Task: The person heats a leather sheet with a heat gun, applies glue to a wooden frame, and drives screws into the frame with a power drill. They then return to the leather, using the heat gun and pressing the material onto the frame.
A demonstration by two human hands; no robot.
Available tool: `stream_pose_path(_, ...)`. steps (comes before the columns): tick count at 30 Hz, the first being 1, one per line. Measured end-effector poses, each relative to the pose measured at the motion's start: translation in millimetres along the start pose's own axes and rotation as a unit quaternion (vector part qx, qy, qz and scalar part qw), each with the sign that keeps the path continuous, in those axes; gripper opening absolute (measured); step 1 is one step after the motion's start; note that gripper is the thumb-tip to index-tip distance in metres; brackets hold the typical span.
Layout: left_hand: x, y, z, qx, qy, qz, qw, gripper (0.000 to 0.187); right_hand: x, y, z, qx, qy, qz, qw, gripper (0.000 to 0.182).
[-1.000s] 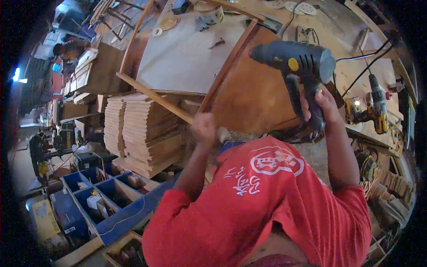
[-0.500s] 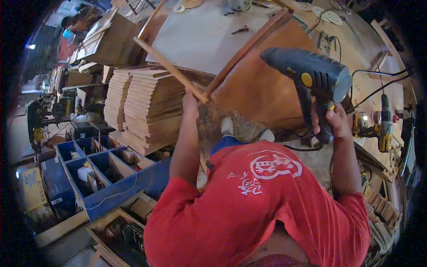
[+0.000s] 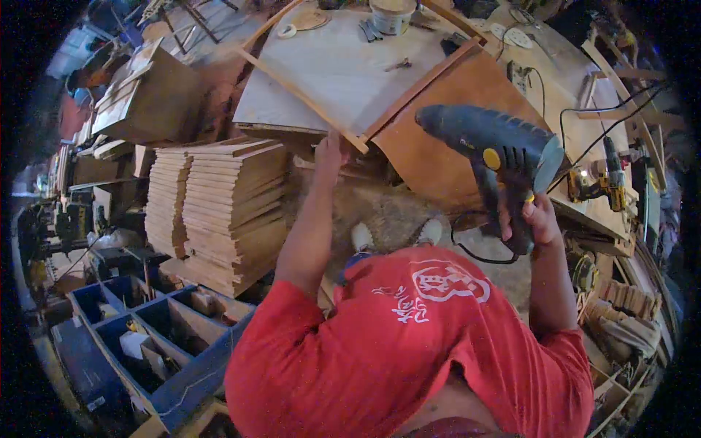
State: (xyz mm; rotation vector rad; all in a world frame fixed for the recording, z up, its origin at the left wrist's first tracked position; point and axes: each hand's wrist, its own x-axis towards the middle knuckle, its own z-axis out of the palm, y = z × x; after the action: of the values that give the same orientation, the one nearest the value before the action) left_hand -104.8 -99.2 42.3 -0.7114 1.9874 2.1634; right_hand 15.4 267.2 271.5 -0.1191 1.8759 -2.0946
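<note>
My right hand [image 3: 539, 219] is wrapped round the handle of a black heat gun [image 3: 467, 131] with a yellow button. Its nozzle points left, above an orange-brown sheet [image 3: 438, 131]. My left hand [image 3: 330, 152] is closed on a thin wooden frame [image 3: 303, 96] near its front corner; the fingertips are partly hidden. One strip of the frame runs back to the left, another back to the right along the sheet's edge. Under the frame lies a pale board [image 3: 321, 58].
A tall stack of wooden slats [image 3: 226, 212] stands at left, with a blue divided box [image 3: 161, 328] below it. A power drill [image 3: 613, 179] lies at right near black cords [image 3: 584, 113]. A white bucket [image 3: 393, 16] and small pliers-like tool [image 3: 399, 65] sit on the worktop.
The frame's near strip has come down over the board's front edge, with my left hand on it. My view has shifted, showing more of the worktop. The heat gun stays in my right hand.
</note>
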Motion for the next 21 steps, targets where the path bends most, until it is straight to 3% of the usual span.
stream_pose_path(2, -11.5, -23.3, -5.2, -0.020, 0.002, -0.019, 1.000, 0.048, -0.7, -8.1, 11.4, 0.038, -0.019, 0.010, 0.999, 0.067)
stream_pose_path(4, -41.7, -25.8, 13.7, -0.111, -0.064, -0.128, 0.983, 0.043, 2.5, -13.1, 13.7, 0.018, -0.011, 0.016, 1.000, 0.067)
stream_pose_path(6, -49.7, -78.1, 46.8, -0.096, -0.138, -0.090, 0.982, 0.048, 9.1, -20.1, 15.9, -0.001, -0.009, 0.020, 1.000, 0.067)
stream_pose_path(8, -64.8, -77.7, 84.2, 0.021, -0.123, -0.001, 0.992, 0.052, 15.7, -32.1, 21.8, -0.024, -0.004, 0.025, 0.999, 0.066)
stream_pose_path(9, -69.2, -73.8, 99.0, 0.013, -0.118, -0.001, 0.993, 0.052, 19.6, -36.8, 23.3, -0.032, -0.010, 0.027, 0.999, 0.066)
stream_pose_path(11, -72.4, -69.1, 122.5, 0.029, -0.047, 0.130, 0.990, 0.053, 26.0, -45.5, 24.9, -0.027, -0.046, 0.047, 0.997, 0.065)
stream_pose_path(12, -68.1, -75.9, 127.9, 0.021, -0.041, 0.129, 0.991, 0.053, 28.4, -51.0, 27.2, -0.034, -0.052, 0.050, 0.997, 0.065)
stream_pose_path(14, -55.1, -98.3, 136.8, 0.177, 0.015, 0.164, 0.970, 0.050, 33.1, -59.4, 28.9, -0.012, -0.046, 0.075, 0.996, 0.060)
stream_pose_path(18, -52.9, -116.6, 149.2, 0.229, 0.058, 0.131, 0.963, 0.048, 49.6, -60.7, 7.5, -0.039, -0.063, 0.079, 0.994, 0.053)
stream_pose_path(20, -55.1, -113.8, 148.3, 0.215, -0.009, 0.072, 0.974, 0.070, 55.2, -66.3, 8.8, -0.036, -0.067, 0.080, 0.994, 0.048)
stream_pose_path(21, -55.4, -115.7, 150.3, 0.215, -0.006, 0.071, 0.974, 0.070, 56.9, -66.1, 9.3, -0.036, -0.070, 0.081, 0.994, 0.048)
